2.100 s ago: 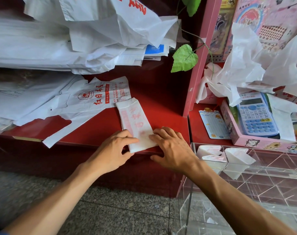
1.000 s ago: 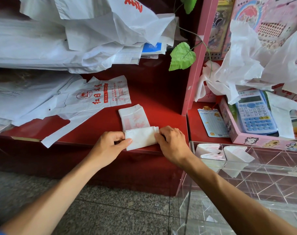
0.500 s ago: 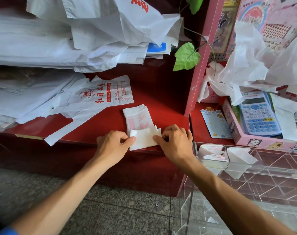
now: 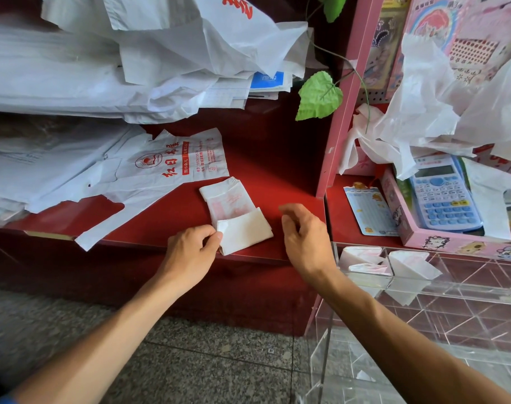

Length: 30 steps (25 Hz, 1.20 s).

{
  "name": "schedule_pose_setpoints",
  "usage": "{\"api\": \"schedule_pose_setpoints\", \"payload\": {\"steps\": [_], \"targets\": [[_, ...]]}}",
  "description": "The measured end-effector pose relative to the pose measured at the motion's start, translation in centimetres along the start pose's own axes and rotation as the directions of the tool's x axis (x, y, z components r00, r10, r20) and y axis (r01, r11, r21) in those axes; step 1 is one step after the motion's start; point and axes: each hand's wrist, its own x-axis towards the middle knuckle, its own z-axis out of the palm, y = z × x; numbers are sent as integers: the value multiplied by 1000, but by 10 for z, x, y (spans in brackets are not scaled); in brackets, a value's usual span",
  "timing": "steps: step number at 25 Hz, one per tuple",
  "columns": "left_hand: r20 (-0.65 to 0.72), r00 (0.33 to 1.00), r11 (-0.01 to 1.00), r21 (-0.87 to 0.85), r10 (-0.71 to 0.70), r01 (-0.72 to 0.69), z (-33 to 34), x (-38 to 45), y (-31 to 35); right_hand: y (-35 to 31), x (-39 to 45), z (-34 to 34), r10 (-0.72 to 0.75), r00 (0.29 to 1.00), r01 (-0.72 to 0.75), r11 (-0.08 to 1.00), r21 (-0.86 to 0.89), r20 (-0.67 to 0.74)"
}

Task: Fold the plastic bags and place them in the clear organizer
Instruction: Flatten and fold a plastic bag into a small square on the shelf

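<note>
My left hand pinches the folded plastic bag at the shelf's front edge; my right hand hovers beside it, grip loose, holding nothing.

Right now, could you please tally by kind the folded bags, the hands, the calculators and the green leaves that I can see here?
Folded bags in the clear organizer: 3 ()
Half-folded bag on the red shelf: 1
Hands: 2, left hand pinching that bag, right hand off it
Blue calculator: 1
Green leaves: 2 ()
Total: 9
</note>
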Motion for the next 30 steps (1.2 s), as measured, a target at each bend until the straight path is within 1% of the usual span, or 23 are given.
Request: {"api": "schedule_pose_setpoints", "payload": {"steps": [1, 2, 3, 4, 5, 6, 7, 8, 9, 10, 12, 13, 14, 15, 17, 19, 21, 22, 24, 26, 28, 30], "targets": [[-14, 1000, 1000, -6, 5, -5, 0, 0, -1, 0, -2, -1, -99, 995, 100, 994, -31, 24], [-26, 1000, 1000, -5, 9, -9, 0, 0, -3, 2, -3, 0, -226, 971, 234, 967, -102, 80], [-35, 999, 1000, 3, 11, -11, 0, 1, -3, 6, -5, 3, -331, 928, 359, 917, -172, 171], [-47, 999, 1000, 17, 10, -9, 1, 1, -2, 10, -7, 7, -377, 881, 445, 864, -234, 286], [-63, 998, 999, 32, 5, -3, 2, 2, -2, 13, -9, 10, -360, 845, 485, 827, -285, 395], [-83, 997, 998, 54, -6, 11, 3, 3, -1, 14, -11, 12, -313, 826, 490, 809, -324, 469], [-107, 994, 996, 88, -12, 21, 3, 4, -1, 13, -12, 12, -269, 820, 478, 807, -346, 505], [-132, 991, 991, 131, 0, 18, 3, 4, -1, 11, -11, 11, -242, 820, 463, 812, -354, 518], [-155, 987, 984, 179, 47, -19, 3, 3, -1, 9, -10, 9, -228, 823, 453, 816, -359, 521], [-156, 978, 968, 229, 137, -99, 3, 3, -3, 8, -10, 7, -214, 822, 448, 815, -368, 527], [-86, 938, 905, 308, 335, -294, 3, 3, -10, 8, -8, 4, -178, 808, 448, 805, -389, 562], [-32, 916, 875, 311, 399, -371, 4, 4, -13, 8, -8, 3, -161, 800, 450, 798, -401, 578], [6, 909, 869, 289, 418, -401, 4, 5, -14, 8, -8, 2, -152, 798, 450, 793, -410, 583], [30, 913, 881, 253, 406, -400, 3, 5, -14, 7, -9, 1, -149, 805, 444, 794, -415, 574], [82, 936, 922, 164, 341, -350, -4, 3, -15, 5, -7, -2, -160, 831, 430, 793, -432, 533], [146, 933, 929, 125, 329, -347, -9, 1, -18, 5, -4, -5, -167, 844, 433, 773, -463, 510], [149, 938, 940, 94, 312, -327, -12, 0, -20, 5, -3, -7, -179, 842, 444, 766, -465, 509], [136, 949, 952, 81, 283, -296, -13, -1, -20, 5, -3, -8, -186, 841, 441, 779, -445, 508], [122, 964, 970, 31, 237, -242, -14, -1, -19, 7, -2, -10, -188, 848, 399, 842, -364, 496], [127, 970, 977, -73, 209, -201, -16, 0, -17, 11, 1, -12, -199, 862, 346, 903, -256, 466], [128, 979, 975, -179, 156, -132, -18, -2, -14, 14, 4, -14, -206, 891, 297, 939, -175, 405], [114, 989, 963, -262, 97, -65, -19, -2, -11, 10, 5, -16, -164, 924, 218, 968, -123, 347]]}}
